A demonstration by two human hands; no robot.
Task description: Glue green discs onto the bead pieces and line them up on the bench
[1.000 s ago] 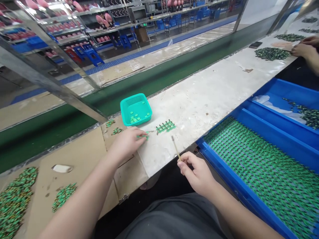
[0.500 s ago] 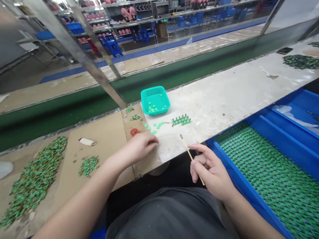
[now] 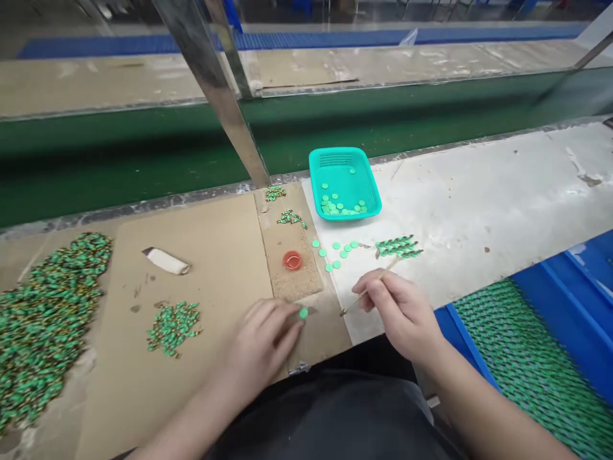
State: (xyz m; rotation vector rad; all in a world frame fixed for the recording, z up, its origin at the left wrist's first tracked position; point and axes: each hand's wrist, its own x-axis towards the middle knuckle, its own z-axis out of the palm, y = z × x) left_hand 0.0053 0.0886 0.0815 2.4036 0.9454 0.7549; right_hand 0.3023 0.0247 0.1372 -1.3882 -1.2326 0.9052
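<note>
My left hand (image 3: pixel 265 338) pinches a small round green disc (image 3: pixel 303 312) between thumb and fingers, low over the cardboard. My right hand (image 3: pixel 400 306) is closed around a thin brush (image 3: pixel 357 299), its dark tip pointing left and down toward the disc, a short gap apart. A small red cap (image 3: pixel 292 260) lies on a cardboard piece beyond my left hand. Several loose green discs (image 3: pixel 336 245) are scattered on the white surface. Beyond my right hand, rows of small green pieces with dark upright parts (image 3: pixel 398 246) stand together.
A turquoise basket (image 3: pixel 345 182) with green discs stands at the back. To the left lie a large pile of green-and-gold pieces (image 3: pixel 52 313), a smaller pile (image 3: pixel 173 328) and a white tube (image 3: pixel 166 260). A blue tray (image 3: pixel 472 338) full of green pieces sits right; a metal post (image 3: pixel 225 108) rises behind.
My left hand has come back from near the loose discs with a green disc in it. My right hand has turned the brush so its tip points left. The camera view has tilted down.
</note>
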